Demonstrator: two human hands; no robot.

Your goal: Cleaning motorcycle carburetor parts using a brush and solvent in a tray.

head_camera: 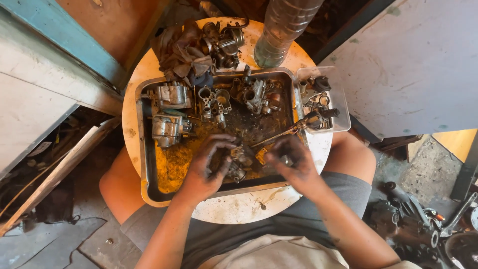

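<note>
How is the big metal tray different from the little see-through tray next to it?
The metal tray is big, dull steel, and smeared with yellowish grime; the clear plastic tray is small and see-through. Both hands, left hand and right hand, work over the metal tray; none touch the clear one. Both hold small metal parts.

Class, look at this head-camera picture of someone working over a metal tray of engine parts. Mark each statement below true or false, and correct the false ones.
1. Both hands are inside the metal tray. True: the left hand and right hand are over its oily floor.
2. The tray sits on a square black table. False: it sits on a round, pale table.
3. A clear plastic bottle stands beyond the tray. True.
4. The rag lies in the person's lap. False: it lies on the table beyond the tray.
5. The left hand touches a small dark metal part. True.
6. The clear plastic box is empty. False: it holds small parts.
</note>
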